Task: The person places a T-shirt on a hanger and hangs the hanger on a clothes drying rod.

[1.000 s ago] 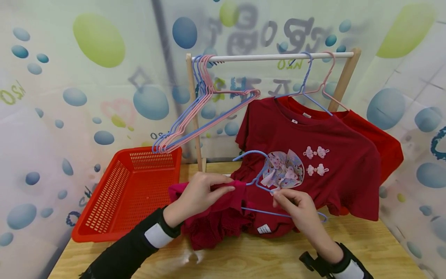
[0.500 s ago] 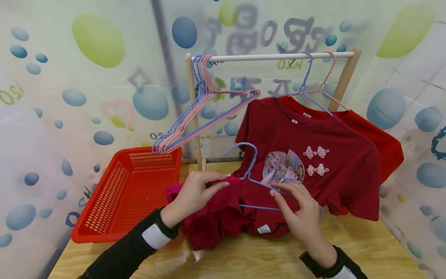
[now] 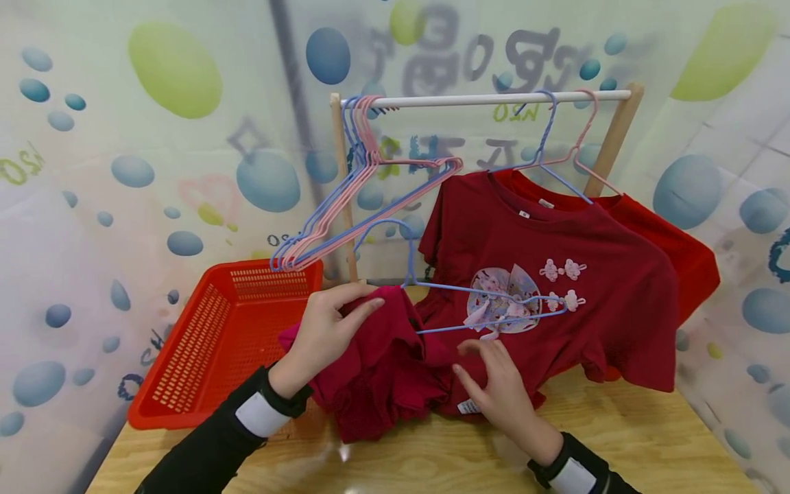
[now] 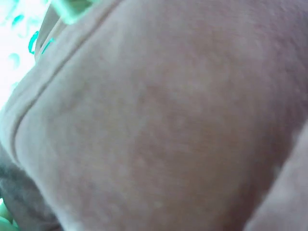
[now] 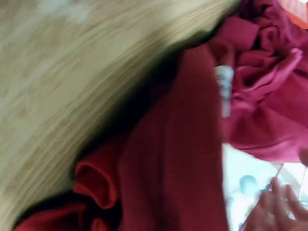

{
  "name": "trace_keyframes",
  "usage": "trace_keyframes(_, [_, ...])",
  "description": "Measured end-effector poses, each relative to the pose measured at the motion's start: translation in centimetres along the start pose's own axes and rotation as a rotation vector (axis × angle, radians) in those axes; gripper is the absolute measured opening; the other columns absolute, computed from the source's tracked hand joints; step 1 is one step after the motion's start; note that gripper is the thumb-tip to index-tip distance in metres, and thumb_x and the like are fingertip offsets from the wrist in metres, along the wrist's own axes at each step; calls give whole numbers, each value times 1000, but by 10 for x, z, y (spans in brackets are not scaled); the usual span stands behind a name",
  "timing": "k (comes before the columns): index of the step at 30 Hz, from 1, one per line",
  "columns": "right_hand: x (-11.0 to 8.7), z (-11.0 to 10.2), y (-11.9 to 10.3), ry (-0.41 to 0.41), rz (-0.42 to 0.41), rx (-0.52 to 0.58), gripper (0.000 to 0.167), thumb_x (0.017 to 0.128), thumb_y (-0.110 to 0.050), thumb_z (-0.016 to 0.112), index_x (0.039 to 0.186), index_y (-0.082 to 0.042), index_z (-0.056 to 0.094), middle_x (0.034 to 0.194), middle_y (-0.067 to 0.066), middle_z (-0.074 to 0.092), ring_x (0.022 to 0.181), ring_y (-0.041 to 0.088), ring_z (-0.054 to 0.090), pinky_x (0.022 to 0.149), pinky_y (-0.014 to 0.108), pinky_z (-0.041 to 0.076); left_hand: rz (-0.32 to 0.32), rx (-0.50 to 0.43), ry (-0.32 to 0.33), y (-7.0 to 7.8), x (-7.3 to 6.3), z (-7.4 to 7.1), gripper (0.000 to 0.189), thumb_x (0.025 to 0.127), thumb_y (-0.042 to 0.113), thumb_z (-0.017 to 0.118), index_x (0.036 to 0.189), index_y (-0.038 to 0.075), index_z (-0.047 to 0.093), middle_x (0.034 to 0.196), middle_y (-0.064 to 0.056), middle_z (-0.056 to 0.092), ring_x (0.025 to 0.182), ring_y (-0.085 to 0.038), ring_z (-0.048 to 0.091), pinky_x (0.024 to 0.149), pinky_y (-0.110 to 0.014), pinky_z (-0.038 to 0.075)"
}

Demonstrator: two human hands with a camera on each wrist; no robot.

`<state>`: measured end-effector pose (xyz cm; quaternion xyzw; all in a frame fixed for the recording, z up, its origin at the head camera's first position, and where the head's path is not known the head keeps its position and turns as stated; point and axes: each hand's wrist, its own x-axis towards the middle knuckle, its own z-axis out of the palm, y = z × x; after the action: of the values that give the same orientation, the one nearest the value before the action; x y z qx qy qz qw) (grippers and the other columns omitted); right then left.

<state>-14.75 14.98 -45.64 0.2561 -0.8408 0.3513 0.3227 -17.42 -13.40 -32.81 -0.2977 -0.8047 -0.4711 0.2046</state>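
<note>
My left hand [image 3: 324,336] pinches the shoulder of a magenta shirt [image 3: 382,350] over one end of a blue wire hanger [image 3: 453,287]. The other end of that hanger is bare and points right, its hook up and to the left. My right hand [image 3: 496,387] has thumb and fingers apart, right at the shirt's loose edge below the hanger. In the right wrist view, the fingers [image 5: 276,207] show at the lower right beside the magenta cloth [image 5: 269,130] with its white label [image 5: 224,89]. Close skin fills the left wrist view.
Behind stands a rack with a white rail [image 3: 469,100]. Several blue and pink hangers [image 3: 364,199] hang at its left; a maroon T-shirt [image 3: 592,240] and a red garment [image 3: 691,261] hang at its right. A red basket [image 3: 247,350] sits left on the wooden table [image 3: 642,453].
My right hand has let go of the hanger's right arm and moved down and left to the shirt's edge. The hanger has shifted left and up, its free end rising.
</note>
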Motion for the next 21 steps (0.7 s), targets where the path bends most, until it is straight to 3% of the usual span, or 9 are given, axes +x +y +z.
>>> trace_keyframes(3, [-2,7,5,-165,146,-72,52,83,-15,87,127,-4,60,116,8,70,111,25,64,92,42,53,-3,-9,20,2,-1,-1,14,94,7,75,107,6,79,94,-8,79,59,-3,43,55,-24,38])
trace_keyframes(7, [-1,15,4,-286,213,-66,67,84,-21,88,138,-2,52,124,12,67,120,30,63,98,51,53,-8,-15,49,5,-2,-1,15,93,5,76,107,4,79,97,-9,79,67,-5,53,59,-23,43])
trace_keyframes(11, [0,26,-4,-228,175,-89,80,79,-23,92,138,2,45,126,17,60,119,35,58,99,52,50,-11,-18,78,6,-3,1,15,93,5,76,107,4,79,98,-9,80,74,-6,60,63,-24,48])
trace_keyframes(16, [-1,43,-14,-109,99,-136,96,68,-27,98,134,6,37,127,24,48,118,40,51,99,51,46,-10,-34,85,8,-5,3,15,93,4,75,107,3,79,91,-10,78,64,-3,52,58,-23,43])
trace_keyframes(21, [1,58,-18,-111,149,-181,96,70,-33,96,136,3,37,121,22,54,110,38,56,81,49,49,-14,-47,80,9,-7,6,16,94,4,74,109,4,79,94,-9,79,71,-4,56,63,-23,45])
